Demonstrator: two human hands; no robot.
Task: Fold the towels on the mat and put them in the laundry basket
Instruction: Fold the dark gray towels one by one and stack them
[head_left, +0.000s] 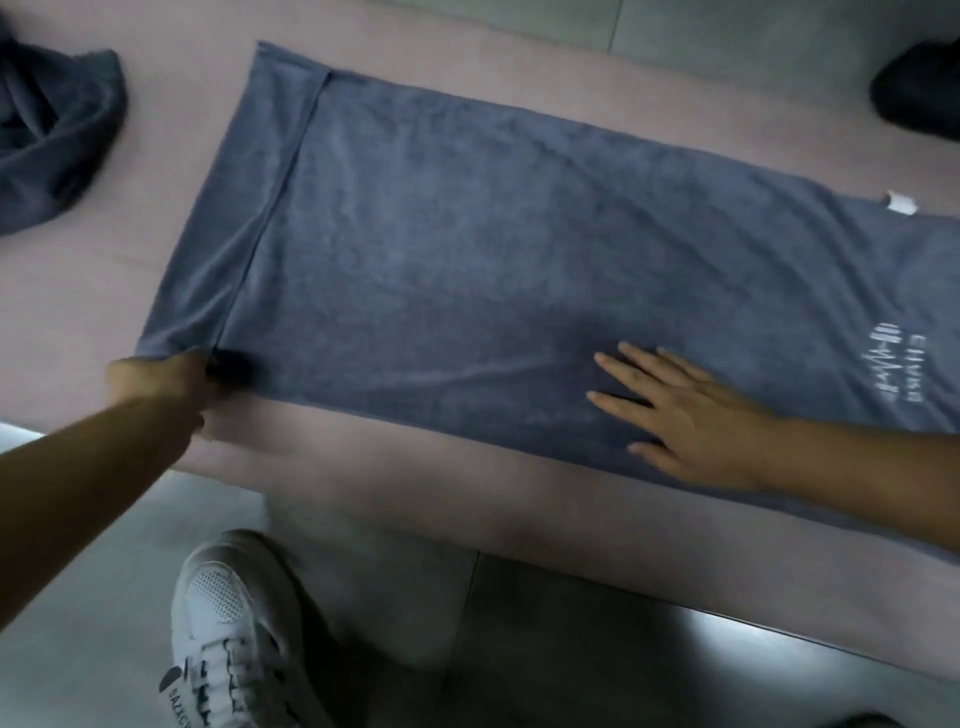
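Observation:
A long grey-blue towel (467, 234) lies spread flat across the pink mat (156, 156), doubled lengthwise, with a lower layer sticking out at its left end. My left hand (161, 384) pinches the towel's near left corner. Flat on the towel near its front edge lies my right hand (691, 415), fingers straight and spread. A white printed logo (535, 364) and a small white tag (901, 201) sit at the towel's right end. A second grey towel (47, 135) lies crumpled on the mat at far left. No laundry basket is in view.
The mat's front edge runs diagonally from lower left to lower right, with grey floor tiles (571, 649) below it. My knee and white sneaker (228, 634) are on the floor by the mat. A dark object (919, 88) sits at the top right.

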